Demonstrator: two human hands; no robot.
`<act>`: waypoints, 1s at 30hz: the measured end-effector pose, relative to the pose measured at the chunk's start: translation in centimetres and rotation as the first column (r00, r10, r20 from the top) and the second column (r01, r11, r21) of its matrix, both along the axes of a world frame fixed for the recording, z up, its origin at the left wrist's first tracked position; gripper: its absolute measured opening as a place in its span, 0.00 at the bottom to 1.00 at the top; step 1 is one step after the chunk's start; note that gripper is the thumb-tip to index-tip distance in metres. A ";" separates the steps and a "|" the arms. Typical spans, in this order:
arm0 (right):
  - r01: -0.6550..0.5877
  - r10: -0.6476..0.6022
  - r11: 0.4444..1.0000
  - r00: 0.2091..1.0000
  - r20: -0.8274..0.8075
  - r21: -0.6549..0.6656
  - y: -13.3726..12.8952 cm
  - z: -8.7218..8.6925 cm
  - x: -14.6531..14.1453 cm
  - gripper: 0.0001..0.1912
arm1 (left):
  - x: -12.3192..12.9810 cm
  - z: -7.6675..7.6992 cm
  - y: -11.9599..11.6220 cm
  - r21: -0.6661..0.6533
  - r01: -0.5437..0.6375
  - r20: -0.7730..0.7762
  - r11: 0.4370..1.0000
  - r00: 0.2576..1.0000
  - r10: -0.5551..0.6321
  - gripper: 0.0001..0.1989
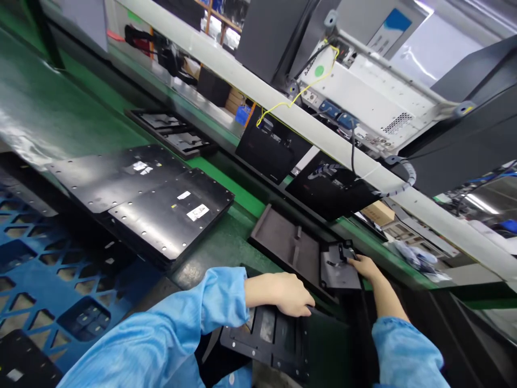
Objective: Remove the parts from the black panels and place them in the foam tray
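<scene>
My left hand [293,295] is closed over the upper edge of a black slotted panel [278,350], which lies tilted near my body. Its fingertips are partly hidden. Further right, my right hand [367,268] pinches the edge of a small grey plate with black fittings [333,269]. That plate rests at the right end of a shallow dark tray [278,231] with a divider. The thumb and some fingers of my right hand are hidden behind the plate's black fitting.
Large black panels with white labels [169,210] are stacked on the green bench [24,70] at left. Behind them lies another tray [173,132]. A blue plastic crate [24,275] stands lower left. Black monitors [270,145] and a white rail [242,70] run along the back.
</scene>
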State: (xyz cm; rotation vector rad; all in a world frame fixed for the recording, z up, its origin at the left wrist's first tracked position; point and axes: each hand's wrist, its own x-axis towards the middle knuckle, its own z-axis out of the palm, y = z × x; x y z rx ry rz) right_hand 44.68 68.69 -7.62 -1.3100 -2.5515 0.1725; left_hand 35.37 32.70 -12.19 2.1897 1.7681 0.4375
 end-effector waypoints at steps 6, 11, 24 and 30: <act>0.092 -0.116 0.991 0.958 0.264 0.100 1.2 -2.1 -3.8 0.17 | 0.2 -0.3 -0.5 -0.006 0.005 -0.019 1.000 1.000 -0.005 0.21; 0.009 -0.033 0.997 0.953 0.301 0.079 -0.9 -3.9 -4.9 0.29 | 0.5 -0.4 -0.8 -0.004 -0.012 -0.001 1.000 1.000 0.012 0.18; -0.175 0.155 0.982 0.963 -0.219 -0.072 -11.2 -5.6 8.8 0.29 | 2.5 -3.2 -1.1 0.059 -0.042 -0.047 0.997 0.998 0.045 0.19; 0.050 -0.161 0.963 0.895 -0.416 -0.264 -17.8 -12.5 20.4 0.34 | 8.4 -10.2 -3.8 0.295 -0.138 -0.254 0.946 0.943 0.216 0.23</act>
